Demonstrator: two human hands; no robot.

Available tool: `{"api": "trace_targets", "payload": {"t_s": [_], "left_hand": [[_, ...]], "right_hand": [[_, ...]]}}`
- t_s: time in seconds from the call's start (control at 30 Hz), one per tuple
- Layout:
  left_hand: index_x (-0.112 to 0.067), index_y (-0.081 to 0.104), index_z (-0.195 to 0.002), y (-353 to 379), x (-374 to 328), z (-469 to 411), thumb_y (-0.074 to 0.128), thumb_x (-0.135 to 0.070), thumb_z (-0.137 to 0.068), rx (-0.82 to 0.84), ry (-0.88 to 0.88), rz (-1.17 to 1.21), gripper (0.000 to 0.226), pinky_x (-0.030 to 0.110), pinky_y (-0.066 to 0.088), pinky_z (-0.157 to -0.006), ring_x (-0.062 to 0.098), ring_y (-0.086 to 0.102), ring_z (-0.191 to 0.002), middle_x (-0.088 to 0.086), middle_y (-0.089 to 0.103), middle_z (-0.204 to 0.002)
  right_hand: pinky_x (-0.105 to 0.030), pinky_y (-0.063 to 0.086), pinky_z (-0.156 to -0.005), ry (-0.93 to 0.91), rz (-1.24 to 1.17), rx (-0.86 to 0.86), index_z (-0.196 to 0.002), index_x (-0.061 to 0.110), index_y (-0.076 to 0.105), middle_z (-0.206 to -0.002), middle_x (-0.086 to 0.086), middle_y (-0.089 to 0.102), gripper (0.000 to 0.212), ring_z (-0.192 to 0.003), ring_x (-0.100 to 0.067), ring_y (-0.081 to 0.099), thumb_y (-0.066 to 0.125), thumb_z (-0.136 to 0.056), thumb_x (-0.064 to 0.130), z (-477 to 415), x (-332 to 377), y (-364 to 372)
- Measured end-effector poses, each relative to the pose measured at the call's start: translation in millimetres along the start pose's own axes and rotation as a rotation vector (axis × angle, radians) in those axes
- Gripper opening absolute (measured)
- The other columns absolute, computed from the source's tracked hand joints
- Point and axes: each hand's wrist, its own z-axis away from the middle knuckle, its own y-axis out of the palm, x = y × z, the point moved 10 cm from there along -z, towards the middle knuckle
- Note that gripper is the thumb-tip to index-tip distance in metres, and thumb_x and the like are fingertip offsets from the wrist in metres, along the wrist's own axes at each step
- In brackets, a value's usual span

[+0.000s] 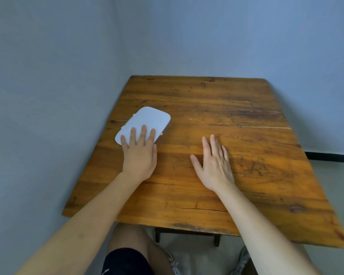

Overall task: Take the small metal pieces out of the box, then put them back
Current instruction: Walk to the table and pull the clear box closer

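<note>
**A:** Entry, head view. I log a white box (145, 124) with rounded corners, lid shut, lying flat on the wooden table (216, 108). It sits on the table's left part, close to the left edge and the grey wall (48, 96). Confirm?

**B:** Confirmed from my screen. I see a small gold-coloured clasp (161, 134) on the box's near right side. Metal pieces: none visible to me with the lid closed.

**A:** Left hand (139, 157): palm down, fingers extended and slightly spread, fingertips resting on the near end of the lid. The thumb lies alongside the box's near corner; I cannot tell whether it touches.

**B:** Agreed. It grips nothing; the hand lies flat on top.

**A:** Right hand (214, 165): palm down over bare wood, fingers straight and fanned a little, thumb out to the left. Well apart from the box, holding nothing.

**B:** I cannot tell whether that palm presses the table or hovers just above it. Below the near edge I note dark shorts (125, 262) and a light shoe (243, 257) on the floor.
</note>
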Motion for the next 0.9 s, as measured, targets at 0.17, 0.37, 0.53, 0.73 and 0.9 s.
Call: {"api": "trace_targets", "payload": {"t_s": [0.17,0.37,0.53,0.73,0.9], "left_hand": [[-0.022,0.035,-0.154,-10,-36,27,0.022,-0.041,-0.103,-0.042,0.222,0.041,0.056,0.062,0.019,-0.118,0.039,0.024,-0.150,0.010,0.031,-0.162],[-0.031,0.017,-0.157,-10,5,19,0.035,-0.076,-0.086,0.041,0.076,0.201,0.087,0.050,0.005,-0.124,0.028,-0.003,-0.154,0.006,0.004,-0.168],[-0.029,0.021,-0.155,-6,3,25,0.053,-0.075,-0.079,0.056,0.028,0.387,0.095,0.048,0.021,-0.120,0.024,0.002,-0.151,0.001,0.008,-0.166],[-0.022,0.045,-0.148,-25,-9,29,0.045,-0.076,-0.077,-0.047,0.070,0.522,0.089,0.048,0.031,-0.116,0.027,0.030,-0.144,0.006,0.037,-0.159],[-0.022,0.063,-0.125,-42,18,15,0.048,-0.073,-0.081,-0.195,-0.164,0.960,0.070,0.043,0.052,-0.096,0.015,0.063,-0.112,-0.004,0.068,-0.121]], "right_hand": [[-0.044,0.037,-0.115,-0.004,-0.169,-0.139,-0.159,0.020,0.007,-0.168,-0.005,-0.005,0.069,-0.150,-0.029,0.023,0.035,-0.102,0.048,15,7,-21],[-0.037,0.027,-0.117,-0.168,-0.117,-0.081,-0.158,0.029,-0.008,-0.166,0.001,-0.019,0.086,-0.152,-0.024,0.016,0.044,-0.096,0.058,16,28,-17],[-0.031,0.011,-0.116,-0.220,-0.096,-0.067,-0.157,0.029,-0.015,-0.164,0.002,-0.025,0.098,-0.154,-0.019,0.001,0.044,-0.090,0.070,15,31,-15],[-0.028,0.011,-0.117,-0.165,-0.225,-0.069,-0.152,0.025,-0.030,-0.164,0.000,-0.026,0.114,-0.148,-0.009,-0.011,0.049,-0.085,0.072,16,26,-19],[-0.031,0.015,-0.118,-0.182,-0.210,-0.024,-0.152,0.029,-0.029,-0.166,-0.001,-0.020,0.110,-0.153,-0.016,0.000,0.041,-0.084,0.079,15,29,-19]]}}
